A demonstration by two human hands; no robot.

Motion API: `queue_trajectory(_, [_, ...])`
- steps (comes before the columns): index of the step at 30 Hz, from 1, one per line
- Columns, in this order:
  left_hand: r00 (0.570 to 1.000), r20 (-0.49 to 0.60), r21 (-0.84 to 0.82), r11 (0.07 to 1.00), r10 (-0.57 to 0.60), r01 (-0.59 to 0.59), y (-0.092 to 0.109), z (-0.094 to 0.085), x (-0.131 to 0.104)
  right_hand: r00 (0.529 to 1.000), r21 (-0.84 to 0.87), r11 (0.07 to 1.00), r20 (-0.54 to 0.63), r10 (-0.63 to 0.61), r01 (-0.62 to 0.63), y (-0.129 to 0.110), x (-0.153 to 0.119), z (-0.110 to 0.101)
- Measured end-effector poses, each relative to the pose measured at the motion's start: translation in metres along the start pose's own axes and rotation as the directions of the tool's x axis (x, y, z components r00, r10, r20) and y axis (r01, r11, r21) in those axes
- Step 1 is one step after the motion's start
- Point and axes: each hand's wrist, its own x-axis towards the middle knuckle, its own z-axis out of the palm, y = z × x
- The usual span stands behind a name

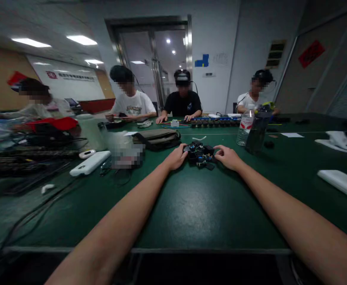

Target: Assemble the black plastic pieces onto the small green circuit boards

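A heap of small black parts with blue and metallic bits [200, 155] lies on the green table between my two hands. My left hand [176, 157] rests at the heap's left edge, its fingers reaching forward and touching the parts. On the other side, my right hand [228, 157] is bent around the right edge, thumb and fingers apart and against the outermost pieces. Both palms face inward. What exactly the small parts are cannot be made out. Just behind them lies a short white curved strip [199, 138].
A grey-brown bag [158, 138] lies behind my left hand. A clear bottle [244, 128] and a dark bottle [258, 132] stand beyond my right. Leftward are a white power bank-like case [90, 163], an earbud [47, 188] and cables [33, 211]. Several people sit around the table.
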Motion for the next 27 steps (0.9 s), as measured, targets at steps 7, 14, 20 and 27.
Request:
queue_trajectory(7, [0.999, -0.011, 0.036, 0.998, -0.045, 0.046, 0.004, 0.007, 0.002, 0.996, -0.085, 0.992, 0.003, -0.091, 0.091, -0.005, 0.005, 0.010])
queue_trajectory(14, [0.990, -0.121, -0.213, 0.976, -0.076, 0.049, 0.005, 0.015, 0.025, 0.996, -0.075, 0.995, 0.068, -0.059, 0.064, -0.002, 0.008, 0.011])
queue_trajectory(20, [0.918, -0.258, -0.490, 0.859, -0.303, 0.146, -0.011, 0.024, 0.070, 0.990, -0.064, 0.989, 0.052, -0.129, 0.132, -0.011, -0.001, 0.008])
queue_trajectory(27, [0.980, -0.121, -0.580, 0.812, -0.159, 0.060, -0.016, 0.039, 0.095, 0.963, -0.188, 0.950, 0.157, -0.220, 0.248, -0.022, -0.006, 0.016])
